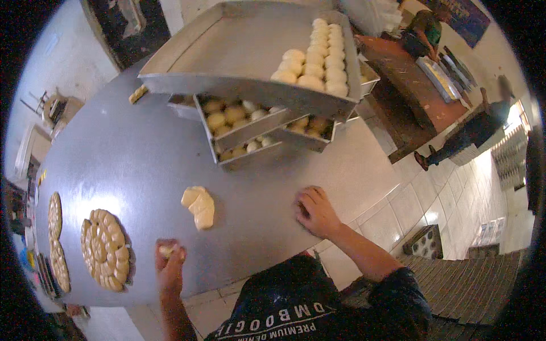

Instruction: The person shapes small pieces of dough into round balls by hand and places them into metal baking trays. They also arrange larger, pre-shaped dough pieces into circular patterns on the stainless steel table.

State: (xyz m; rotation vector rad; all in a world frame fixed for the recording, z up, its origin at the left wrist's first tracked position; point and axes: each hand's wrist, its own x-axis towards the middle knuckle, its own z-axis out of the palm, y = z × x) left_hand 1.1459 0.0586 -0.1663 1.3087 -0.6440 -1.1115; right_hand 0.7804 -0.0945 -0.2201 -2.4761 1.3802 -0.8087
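My left hand [170,260] is closed around a small piece of pale dough [167,251] above the metal worktable [239,183]. My right hand [315,212] rests on the table near its right edge with curled fingers; whether something lies under it cannot be told. Between the hands, a little further back, is a bent lump of dough [200,206]. Left of my left hand lies a round mass of many dough pieces [105,251], and two more flat clusters [55,217] are beyond it.
A large metal tray [239,81] with rows of dough balls [313,59] sits atop crossed, stacked trays [251,125] of more balls. A dough piece [137,94] lies at the back left. A co-worker [424,32] works at a brown table [409,81]; another person [477,123] stands at right.
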